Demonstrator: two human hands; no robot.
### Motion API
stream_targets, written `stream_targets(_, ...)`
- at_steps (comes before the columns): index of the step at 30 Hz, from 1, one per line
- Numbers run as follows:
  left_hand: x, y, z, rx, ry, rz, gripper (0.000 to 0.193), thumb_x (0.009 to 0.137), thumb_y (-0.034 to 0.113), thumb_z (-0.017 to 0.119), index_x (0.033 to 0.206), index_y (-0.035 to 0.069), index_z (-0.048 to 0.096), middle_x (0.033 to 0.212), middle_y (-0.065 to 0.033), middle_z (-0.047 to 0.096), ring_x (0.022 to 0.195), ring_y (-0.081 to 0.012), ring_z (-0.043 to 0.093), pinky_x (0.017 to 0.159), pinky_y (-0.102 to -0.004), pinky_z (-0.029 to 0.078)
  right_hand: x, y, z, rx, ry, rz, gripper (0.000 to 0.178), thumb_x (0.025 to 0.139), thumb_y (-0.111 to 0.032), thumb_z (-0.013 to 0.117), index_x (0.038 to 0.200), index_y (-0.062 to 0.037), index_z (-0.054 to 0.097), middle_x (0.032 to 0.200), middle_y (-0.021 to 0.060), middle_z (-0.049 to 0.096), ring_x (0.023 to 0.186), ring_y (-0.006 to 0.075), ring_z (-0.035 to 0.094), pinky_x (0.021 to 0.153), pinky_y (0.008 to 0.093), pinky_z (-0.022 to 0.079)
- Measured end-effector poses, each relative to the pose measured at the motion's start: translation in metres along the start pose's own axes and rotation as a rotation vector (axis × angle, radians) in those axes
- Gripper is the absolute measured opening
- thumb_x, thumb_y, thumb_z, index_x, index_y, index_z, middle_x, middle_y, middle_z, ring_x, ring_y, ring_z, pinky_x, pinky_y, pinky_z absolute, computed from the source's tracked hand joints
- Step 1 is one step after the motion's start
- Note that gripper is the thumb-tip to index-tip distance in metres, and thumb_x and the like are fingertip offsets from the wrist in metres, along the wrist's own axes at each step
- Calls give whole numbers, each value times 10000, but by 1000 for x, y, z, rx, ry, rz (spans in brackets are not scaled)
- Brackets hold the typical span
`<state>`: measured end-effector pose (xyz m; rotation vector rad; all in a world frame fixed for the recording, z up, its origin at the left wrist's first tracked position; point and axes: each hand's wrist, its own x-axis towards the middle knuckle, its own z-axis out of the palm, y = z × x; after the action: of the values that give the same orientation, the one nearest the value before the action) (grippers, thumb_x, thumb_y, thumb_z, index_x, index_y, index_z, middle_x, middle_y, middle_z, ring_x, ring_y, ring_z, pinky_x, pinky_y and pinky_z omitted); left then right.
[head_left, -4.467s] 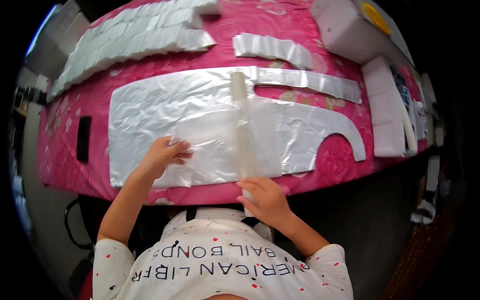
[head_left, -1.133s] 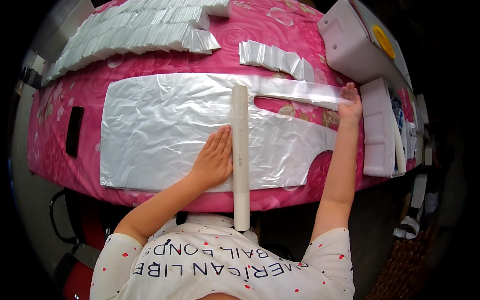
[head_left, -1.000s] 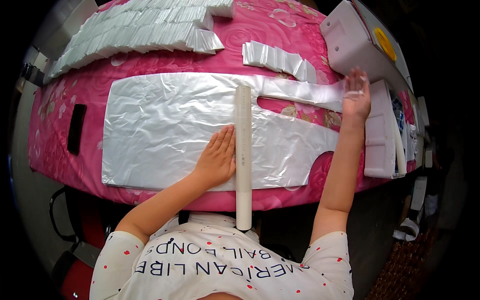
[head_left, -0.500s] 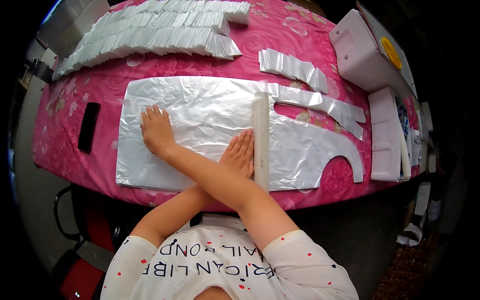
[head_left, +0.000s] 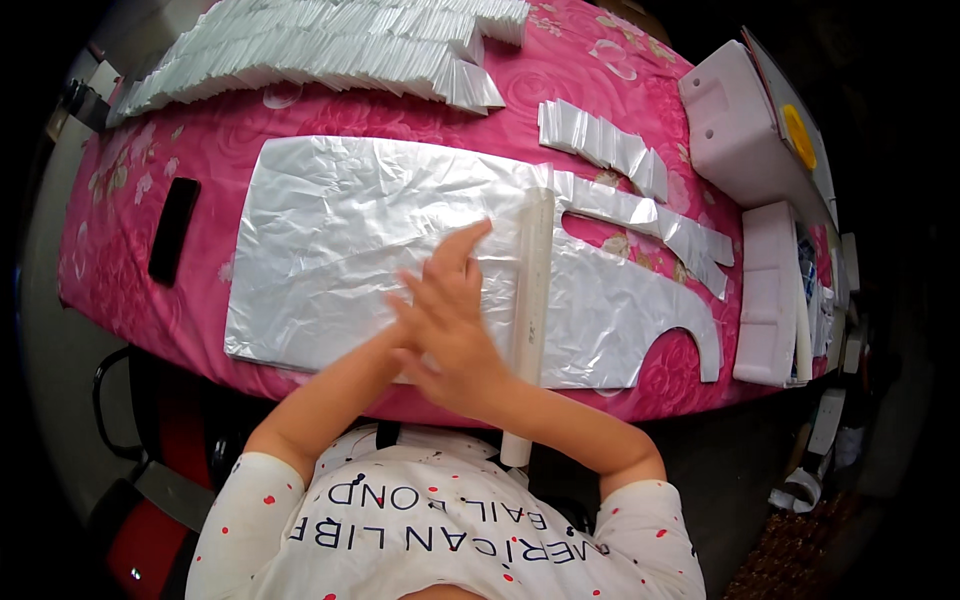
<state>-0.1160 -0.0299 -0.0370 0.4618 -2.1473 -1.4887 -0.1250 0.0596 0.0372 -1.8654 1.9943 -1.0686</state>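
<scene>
A thin silvery-white plastic apron (head_left: 330, 240), with cut-out curves and straps at its right end, lies flat on the table before me. Across it stands a long translucent plastic bar (head_left: 532, 290), whose near end juts past the table edge. My left hand (head_left: 457, 255) is just left of this bar, fingers stretched out toward it; part of the hand is hidden. Over its wrist and back comes my right hand (head_left: 445, 335), fingers spread and slightly blurred, holding nothing that I can see. Whether the two hands touch, I cannot tell.
Rows of folded white plastic packets (head_left: 330, 60) fill the far left, and a shorter row (head_left: 600, 142) lies far right. A black phone (head_left: 174, 231) rests at left. White foam boxes (head_left: 768, 290) stand along the right edge of the pink flowered tablecloth (head_left: 110, 290).
My right hand has left the apron's left part and swung right, over my left hand. The left hand has tilted up from lying flat. The bar's near end now reaches closer to me.
</scene>
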Motion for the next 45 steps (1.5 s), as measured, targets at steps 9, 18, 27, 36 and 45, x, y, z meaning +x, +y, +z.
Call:
stream_targets(9, 78, 1, 31, -1130, 34, -688, 640, 946, 413, 329, 1329, -92, 232, 1355, -194, 338, 1260, -246, 354, 1049, -334, 289, -104, 63, -68, -195, 13, 268, 496, 766, -145, 637, 1226, -24, 497, 1338, 165, 410, 1284, 345, 318, 1030, 429, 292)
stream_targets(18, 75, 8, 16, -926, 240, -597, 415, 956, 273, 360, 1204, -56, 406, 1199, -181, 504, 1090, -252, 522, 931, -338, 431, -99, 91, -90, -379, -351, -16, 577, 848, -417, 499, 1311, -81, 425, 1403, 118, 343, 1320, 317, 265, 1059, 434, 235)
stream_targets(27, -12, -5, -123, -565, 470, -332, 292, 933, 160, 404, 1143, -16, 507, 1007, -126, 609, 913, -185, 592, 808, -295, 482, 2, 25, 32, -129, -491, -265, 624, 868, -525, 389, 1293, -71, 446, 1376, 108, 386, 1341, 282, 225, 1094, 500, 91)
stream_targets(36, -179, -4, -214, -532, 650, -384, 259, 917, 103, 420, 1126, -14, 520, 992, -109, 616, 856, -141, 586, 770, -260, 472, 81, 1, 53, -20, -320, -428, 401, 834, -344, 566, 1105, -49, 581, 1213, 97, 534, 1227, 247, 407, 1077, 472, 191)
stream_targets(45, -219, 15, -191, 136, 490, -404, 425, 860, 141, 554, 1224, -31, 418, 1104, -140, 516, 884, -187, 528, 784, -278, 442, 140, -13, 157, -192, -376, -451, 500, 824, -375, 518, 1216, -66, 519, 1329, 103, 436, 1317, 286, 269, 1091, 464, 146)
